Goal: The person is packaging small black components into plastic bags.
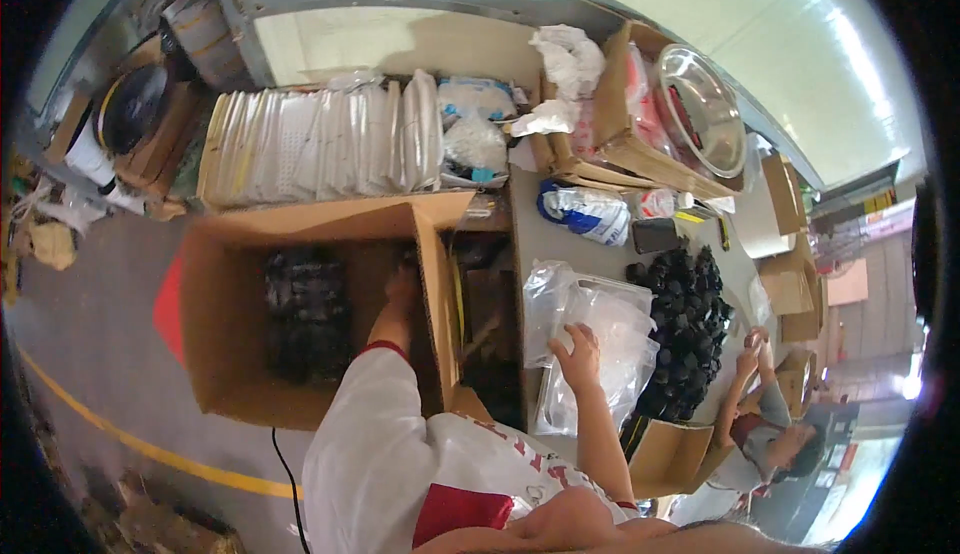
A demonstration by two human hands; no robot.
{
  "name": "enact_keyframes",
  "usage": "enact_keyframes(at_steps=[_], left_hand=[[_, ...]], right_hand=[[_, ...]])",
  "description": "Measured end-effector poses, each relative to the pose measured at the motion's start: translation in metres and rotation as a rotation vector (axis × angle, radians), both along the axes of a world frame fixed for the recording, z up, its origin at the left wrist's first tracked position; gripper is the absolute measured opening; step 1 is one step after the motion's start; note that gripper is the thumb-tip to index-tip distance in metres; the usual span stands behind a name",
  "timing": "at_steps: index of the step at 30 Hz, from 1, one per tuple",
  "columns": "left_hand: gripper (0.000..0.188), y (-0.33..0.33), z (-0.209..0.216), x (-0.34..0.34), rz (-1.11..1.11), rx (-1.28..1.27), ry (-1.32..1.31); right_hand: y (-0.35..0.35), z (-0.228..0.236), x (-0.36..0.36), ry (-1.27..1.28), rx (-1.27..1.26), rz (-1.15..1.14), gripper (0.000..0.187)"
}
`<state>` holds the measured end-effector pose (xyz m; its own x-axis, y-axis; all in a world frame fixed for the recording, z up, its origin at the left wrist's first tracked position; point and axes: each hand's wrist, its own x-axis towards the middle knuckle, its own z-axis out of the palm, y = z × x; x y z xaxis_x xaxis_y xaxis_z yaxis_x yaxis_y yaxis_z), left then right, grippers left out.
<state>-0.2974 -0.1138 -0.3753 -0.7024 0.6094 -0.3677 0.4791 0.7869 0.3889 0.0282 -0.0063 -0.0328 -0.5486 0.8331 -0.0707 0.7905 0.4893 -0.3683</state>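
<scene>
packing workshop | cardboard boxes [300, 244] | bag stacks [600, 324] | black parts heap [690, 324]

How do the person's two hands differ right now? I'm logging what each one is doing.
The left hand reaches down inside the big open cardboard box, near the dark packed items; the right hand lies on the clear plastic bags on the grey table. The left hand is partly hidden by the box wall, so its grip cannot be told; the right hand's fingers are spread open. Both are bare.
</scene>
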Motion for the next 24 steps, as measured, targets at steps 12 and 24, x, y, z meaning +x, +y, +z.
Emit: enact_keyframes(at_steps=[12,24], left_hand=[[0.03,-0.009,-0.054,0.031,-0.13,0.044,0.06],[0.036,-0.014,0.053,-0.007,-0.332,0.092,-0.296]], right_hand=[[-0.023,0.06,0.078,-0.093,0.252,-0.408,0.033],[-0.026,0.062,0.045,-0.349,0.077,-0.172,0.071]])
